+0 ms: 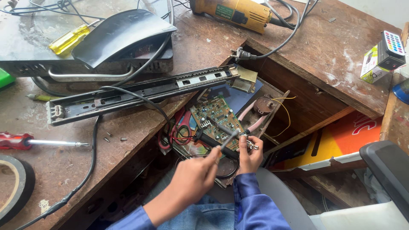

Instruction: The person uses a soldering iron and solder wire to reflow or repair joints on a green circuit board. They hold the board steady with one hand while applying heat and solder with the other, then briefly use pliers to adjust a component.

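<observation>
My left hand (192,177) is closed around the dark handle of a soldering iron (213,140), whose tip reaches toward my right hand. My right hand (250,154) pinches a small metal part between its fingertips, just below a green circuit board (216,117). The board lies tilted in an open drawer among red and black wires (172,132). Both sleeves are blue. A black cord (91,157) runs from the iron across the worn wooden bench.
A black drawer slide (140,89) lies across the bench. A red-handled screwdriver (25,141), a tape roll (15,187), loose screws, a yellow screwdriver (68,40), a yellow angle grinder (234,12), a small remote on a box (381,55) and a grey chair arm (385,170) surround me.
</observation>
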